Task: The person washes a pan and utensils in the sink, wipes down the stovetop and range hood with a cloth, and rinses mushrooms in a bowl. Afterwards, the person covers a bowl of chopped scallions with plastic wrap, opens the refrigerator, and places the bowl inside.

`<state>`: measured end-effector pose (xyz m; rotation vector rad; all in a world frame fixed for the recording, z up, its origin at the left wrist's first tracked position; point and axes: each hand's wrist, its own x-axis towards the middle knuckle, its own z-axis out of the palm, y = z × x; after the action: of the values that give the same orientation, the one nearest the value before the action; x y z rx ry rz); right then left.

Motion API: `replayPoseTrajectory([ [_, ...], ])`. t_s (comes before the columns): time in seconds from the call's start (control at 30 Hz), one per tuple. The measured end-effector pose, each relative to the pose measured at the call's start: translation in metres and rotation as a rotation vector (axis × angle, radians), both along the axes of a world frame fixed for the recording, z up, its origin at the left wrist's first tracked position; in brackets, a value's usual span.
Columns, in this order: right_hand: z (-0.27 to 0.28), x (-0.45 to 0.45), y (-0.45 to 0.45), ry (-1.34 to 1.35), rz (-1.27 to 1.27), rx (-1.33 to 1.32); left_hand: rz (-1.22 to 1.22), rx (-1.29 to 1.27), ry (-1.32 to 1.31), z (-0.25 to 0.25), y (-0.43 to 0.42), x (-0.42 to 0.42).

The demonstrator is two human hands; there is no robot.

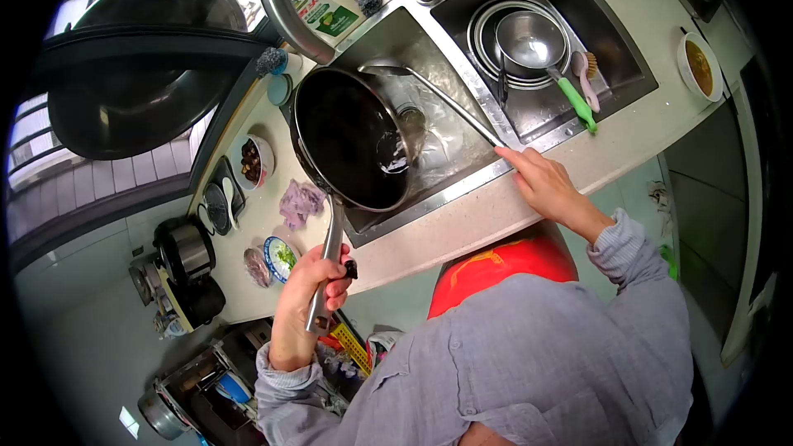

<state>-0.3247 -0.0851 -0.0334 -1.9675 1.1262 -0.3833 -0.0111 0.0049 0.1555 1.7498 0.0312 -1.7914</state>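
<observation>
1. Dark pan (343, 136) over sink basin (462, 157), toward its 9 o'clock.
2. Left hand (316, 279): grip closed round pan handle (333, 235), pan's 6 o'clock.
3. Right hand (547, 186): grip holding metal utensil (453, 106), head near pan rim's 1 o'clock.
4. Bowl (271, 248) with greens (286, 256) on bench (454, 227), pan's 7 o'clock.

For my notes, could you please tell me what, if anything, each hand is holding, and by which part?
Left hand: the dark pan, by its metal handle. Right hand: the long metal utensil, by its handle end.
</observation>
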Motion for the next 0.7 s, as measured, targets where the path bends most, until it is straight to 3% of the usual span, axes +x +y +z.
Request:
replayPoseTrajectory([
  [0.3,0.004,0.000,-0.002,-0.051,0.040,-0.018,0.012,0.008,-0.051,0.018,0.010,0.004],
  [0.53,-0.002,0.000,-0.007,-0.275,-0.077,0.170,0.199,-0.154,0.236,-0.036,0.022,0.023],
  [0.63,0.006,0.004,-0.015,-0.221,-0.130,0.499,0.239,-0.180,0.336,-0.076,0.028,0.027],
  [0.7,-0.005,0.006,-0.014,-0.219,-0.160,0.524,0.190,-0.173,0.308,-0.097,0.028,0.024],
])
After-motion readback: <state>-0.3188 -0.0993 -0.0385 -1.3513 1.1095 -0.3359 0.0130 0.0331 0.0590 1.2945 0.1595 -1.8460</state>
